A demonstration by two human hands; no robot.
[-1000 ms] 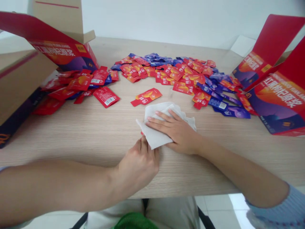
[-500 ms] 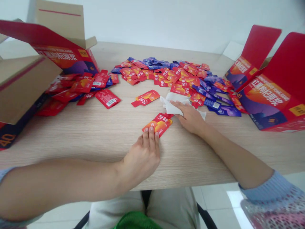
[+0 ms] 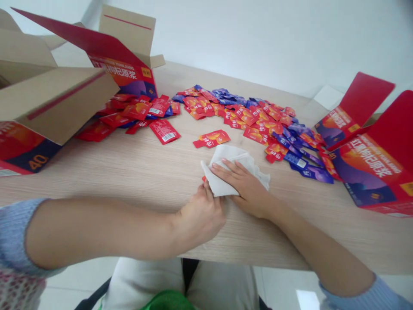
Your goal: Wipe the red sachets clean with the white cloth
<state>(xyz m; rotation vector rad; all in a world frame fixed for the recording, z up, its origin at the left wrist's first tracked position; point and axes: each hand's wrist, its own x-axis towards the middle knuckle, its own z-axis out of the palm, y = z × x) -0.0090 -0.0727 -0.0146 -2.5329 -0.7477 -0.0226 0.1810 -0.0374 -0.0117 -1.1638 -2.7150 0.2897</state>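
A white tissue (image 3: 226, 183) lies spread over a red pouch (image 3: 204, 178), of which only a small corner shows. My right hand (image 3: 248, 189) rests flat on the tissue, fingers stretched out, pressing it down. At the tissue's near left edge, my left hand (image 3: 206, 213) has its fingers closed on the pouch's edge; the fingertips are partly hidden. Just beyond the tissue, a single red-orange pouch (image 3: 213, 138) lies flat on the table. Another red pouch (image 3: 164, 131), barcode side up, lies farther left.
A heap of red and purple pouches (image 3: 258, 118) curves across the back of the table (image 3: 129, 181). More red pouches (image 3: 135, 110) are piled beside the open cartons (image 3: 77, 103) on the left. Two open red boxes (image 3: 371, 168) stand at the right.
My right hand has slid the tissue left and toward me, over the pouch held by my left hand. That pouch is now mostly covered. The camera view has shifted and tilted.
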